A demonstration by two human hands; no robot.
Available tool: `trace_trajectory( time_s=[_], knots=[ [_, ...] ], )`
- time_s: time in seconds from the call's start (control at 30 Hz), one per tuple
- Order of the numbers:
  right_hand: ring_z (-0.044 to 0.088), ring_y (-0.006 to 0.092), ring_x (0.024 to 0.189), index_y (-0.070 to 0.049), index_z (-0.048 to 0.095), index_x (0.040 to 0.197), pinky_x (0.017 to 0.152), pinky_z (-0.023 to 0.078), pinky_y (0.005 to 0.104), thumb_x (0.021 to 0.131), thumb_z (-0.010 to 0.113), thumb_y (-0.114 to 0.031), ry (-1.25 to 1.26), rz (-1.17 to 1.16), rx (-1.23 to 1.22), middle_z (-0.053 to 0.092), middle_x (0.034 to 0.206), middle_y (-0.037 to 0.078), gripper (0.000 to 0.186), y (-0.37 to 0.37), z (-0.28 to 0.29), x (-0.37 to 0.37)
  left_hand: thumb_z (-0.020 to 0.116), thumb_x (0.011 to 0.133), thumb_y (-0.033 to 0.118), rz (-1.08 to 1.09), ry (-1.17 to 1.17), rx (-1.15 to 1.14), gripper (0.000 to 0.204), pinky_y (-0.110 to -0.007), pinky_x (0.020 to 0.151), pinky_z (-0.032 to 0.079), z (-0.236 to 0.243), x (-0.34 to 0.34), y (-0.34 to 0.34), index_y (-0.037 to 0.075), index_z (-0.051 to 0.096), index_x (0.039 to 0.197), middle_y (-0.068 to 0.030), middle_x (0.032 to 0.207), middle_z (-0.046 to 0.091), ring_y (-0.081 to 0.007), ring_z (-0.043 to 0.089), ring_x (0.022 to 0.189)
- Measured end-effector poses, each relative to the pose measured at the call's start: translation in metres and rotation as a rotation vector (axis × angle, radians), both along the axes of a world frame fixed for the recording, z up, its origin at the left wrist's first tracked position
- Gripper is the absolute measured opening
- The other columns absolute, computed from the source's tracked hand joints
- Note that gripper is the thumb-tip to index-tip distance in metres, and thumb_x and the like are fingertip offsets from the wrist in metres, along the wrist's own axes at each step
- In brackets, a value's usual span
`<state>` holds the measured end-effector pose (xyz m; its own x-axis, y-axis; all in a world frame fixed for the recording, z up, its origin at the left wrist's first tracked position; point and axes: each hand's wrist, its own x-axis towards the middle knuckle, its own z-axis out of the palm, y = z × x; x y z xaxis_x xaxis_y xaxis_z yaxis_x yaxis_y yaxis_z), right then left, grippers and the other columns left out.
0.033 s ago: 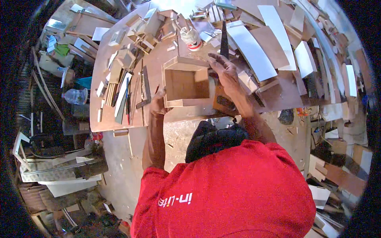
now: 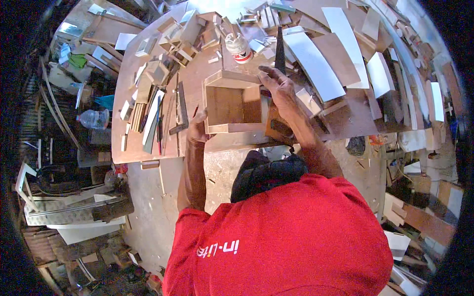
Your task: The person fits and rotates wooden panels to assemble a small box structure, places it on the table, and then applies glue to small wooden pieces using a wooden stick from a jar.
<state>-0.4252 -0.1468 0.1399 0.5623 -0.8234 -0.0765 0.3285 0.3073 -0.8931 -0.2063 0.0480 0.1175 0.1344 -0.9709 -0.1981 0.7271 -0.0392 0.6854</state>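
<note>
A small open wooden box [image 2: 232, 128] with angled far corners is held up at the near edge of the workbench [image 2: 163, 153], its hollow side showing. My left hand [image 2: 197, 126] grips its left wall, the fingers partly hidden behind it. A thin dark reddish stick, perhaps a pencil, pokes up by those fingers. My right hand [image 2: 279, 88] is closed at the box's far right corner, fingertips and thumb against the wall. Beyond that hand lies a handsaw's dark tapered blade [image 2: 280, 52]. Under my right wrist is a brown wooden piece [image 2: 275, 123] with a dark patch.
A white tub [image 2: 238, 48] with sticks in it stands behind the box. Wood strips and a blue-handled tool [image 2: 159, 130] lie left, near a dark square-shaped bar [image 2: 181, 106]. White and brown panels [image 2: 316, 64] cover the right side. Small wooden frames [image 2: 180, 52] crowd the far left.
</note>
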Motion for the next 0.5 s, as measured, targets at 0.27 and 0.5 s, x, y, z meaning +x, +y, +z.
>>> trace_trajectory(
  time_s=[0.27,0.5],
  knots=[
    [0.058,0.0083,0.087,-0.007,0.062,0.117,0.076,0.048,0.0228,0.085,0.069,-0.023,-0.036,0.042,-0.009,0.063,0.099,0.002,0.036,-0.002,0.005,0.009,0.060,0.084,0.033,0.006,0.056,-0.055,0.054,-0.030,0.057,0.057,0.005,-0.003,-0.002,0.003,0.048,0.127,-0.0130,0.112,0.062,-0.0240,0.067,0.085],
    [0.058,0.0096,0.091,-0.006,0.062,0.119,0.081,0.048,0.0239,0.086,0.067,-0.021,-0.010,0.094,-0.031,0.063,0.104,0.002,0.036,-0.006,0.004,0.008,0.061,0.084,0.038,0.114,-0.036,0.062,0.052,-0.024,0.038,0.049,0.011,-0.010,-0.007,0.005,0.051,0.123,-0.0112,0.096,0.067,-0.0196,0.066,0.059]
  ],
)
